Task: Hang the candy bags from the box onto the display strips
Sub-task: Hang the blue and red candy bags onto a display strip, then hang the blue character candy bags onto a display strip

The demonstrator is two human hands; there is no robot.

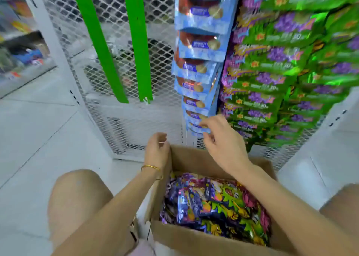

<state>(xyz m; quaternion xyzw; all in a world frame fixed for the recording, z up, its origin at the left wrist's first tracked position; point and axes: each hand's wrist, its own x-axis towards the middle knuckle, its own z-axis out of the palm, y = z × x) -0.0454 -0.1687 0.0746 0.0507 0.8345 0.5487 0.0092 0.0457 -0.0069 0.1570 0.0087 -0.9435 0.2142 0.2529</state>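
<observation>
pale tiled floor (38, 129) carries the open cardboard box (194, 242), beside the white mesh rack (136, 120).

Colourful candy bags (215, 203) heaped in box (194, 242)

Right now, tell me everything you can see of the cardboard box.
The cardboard box is plain brown card, open at the top, its far flap standing up. It stands on the pale floor between the person's knees, before a white mesh panel. Shiny candy bags in purple, green, yellow and pink fill much of it. The left hand sits at its far left corner, fingers curled; whether it grips the flap cannot be told. The right forearm crosses above it.
</observation>
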